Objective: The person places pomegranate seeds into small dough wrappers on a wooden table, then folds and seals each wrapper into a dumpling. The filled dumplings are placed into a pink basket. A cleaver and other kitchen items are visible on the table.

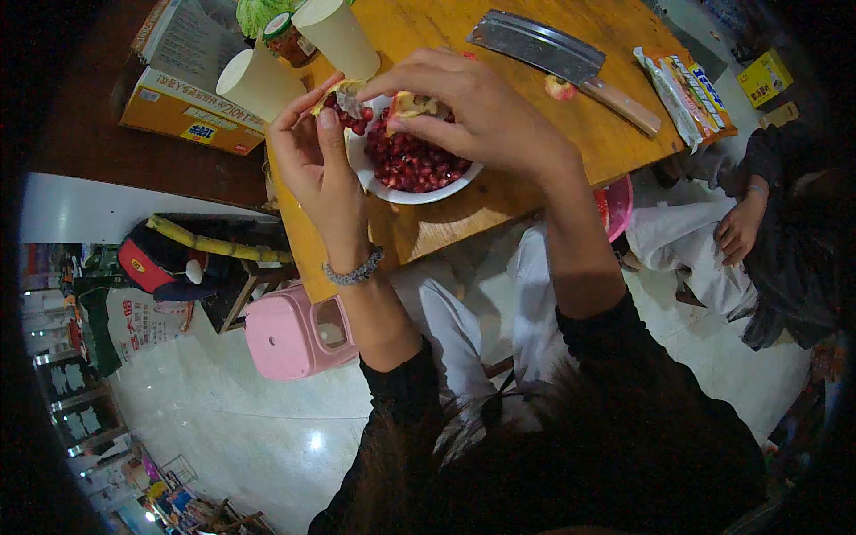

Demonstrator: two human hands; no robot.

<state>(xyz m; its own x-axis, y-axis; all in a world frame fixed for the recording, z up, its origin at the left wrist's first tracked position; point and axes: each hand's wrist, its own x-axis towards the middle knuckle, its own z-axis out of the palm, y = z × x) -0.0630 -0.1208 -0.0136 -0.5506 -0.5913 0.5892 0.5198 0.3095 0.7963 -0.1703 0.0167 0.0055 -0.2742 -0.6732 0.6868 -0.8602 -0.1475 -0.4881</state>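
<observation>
Above a white bowl (435,196) my left hand (317,160) grips a chunk of pomegranate (351,114) between thumb and fingers. Red seeds and pale membrane show on the chunk. My right hand (478,107) reaches across from the right, its thumb and fingers around another pomegranate piece (414,105) with yellowish rind. The right index fingertip is at the left chunk; whether it touches is hard to tell. Loose pomegranate seeds (418,160) fill much of the bowl, which rests on the yellow wooden table (461,231). Part of the bowl's far rim is hidden by my hands.
A cleaver (538,50) lies beyond my right hand, beside a small pomegranate piece (560,87). Two pale cylinders (338,37), a lidded jar (289,40) and a carton (194,110) stand left. Snack packets (689,93) lie right. A pink stool (294,331) and a seated person (742,227) flank me.
</observation>
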